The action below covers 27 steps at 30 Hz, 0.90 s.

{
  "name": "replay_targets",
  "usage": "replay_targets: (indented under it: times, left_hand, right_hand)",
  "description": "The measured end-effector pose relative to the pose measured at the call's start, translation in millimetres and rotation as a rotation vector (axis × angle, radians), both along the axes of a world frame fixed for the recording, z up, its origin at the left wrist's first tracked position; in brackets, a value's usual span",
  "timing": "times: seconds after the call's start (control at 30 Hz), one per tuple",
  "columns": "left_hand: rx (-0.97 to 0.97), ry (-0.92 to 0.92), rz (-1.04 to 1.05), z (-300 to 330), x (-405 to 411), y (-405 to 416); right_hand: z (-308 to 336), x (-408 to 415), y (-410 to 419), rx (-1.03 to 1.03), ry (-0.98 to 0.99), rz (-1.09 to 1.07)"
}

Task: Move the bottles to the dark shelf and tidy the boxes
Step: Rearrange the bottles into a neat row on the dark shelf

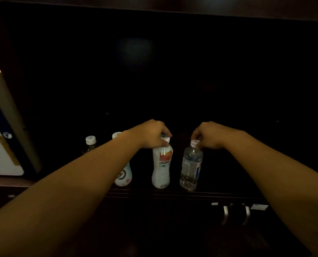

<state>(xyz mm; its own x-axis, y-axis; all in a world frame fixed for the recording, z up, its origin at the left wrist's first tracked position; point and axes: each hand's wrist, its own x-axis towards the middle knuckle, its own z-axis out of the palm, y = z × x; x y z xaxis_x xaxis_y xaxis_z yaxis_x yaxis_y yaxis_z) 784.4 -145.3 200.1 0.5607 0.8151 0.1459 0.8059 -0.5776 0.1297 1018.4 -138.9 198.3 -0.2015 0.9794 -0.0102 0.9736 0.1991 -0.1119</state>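
Observation:
Several bottles stand upright in a row near the front edge of the dark shelf (173, 191). My left hand (150, 134) grips the cap of a white bottle with a red label (161, 164). My right hand (208, 135) grips the cap of a clear water bottle (190, 167) just to its right. A white bottle with a round mark (123, 176) stands left of them, partly hidden behind my left forearm. At the far left stands a dark bottle with a white cap (90, 143), its body barely visible.
The shelf interior behind the bottles is deep and very dark. A white and blue box (0, 145) with brown tape stands at the left, outside the shelf. Below the shelf, at the lower right, pale handles (236, 214) show on a dark front.

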Motion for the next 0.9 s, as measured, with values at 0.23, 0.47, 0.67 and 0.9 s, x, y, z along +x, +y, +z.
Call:
replay_targets:
  times: [0.23,0.47,0.67,0.9]
  left_hand:
    - [-0.015,0.001,0.009,-2.1,1.6,8.5]
    - [0.095,0.076,0.059,-4.1,1.3,6.8]
    - [0.209,0.179,0.180,-2.6,-4.7,7.2]
    - [0.115,0.139,0.233,-3.8,-7.5,6.2]
  right_hand:
    - [-1.4,-2.7,3.1,0.029,0.047,0.007]
    - [-4.5,-3.8,3.0,0.038,0.087,0.056]
    - [-7.1,-12.8,3.3,0.014,0.135,0.106]
    - [-3.4,-15.9,2.9,-0.027,0.102,0.113]
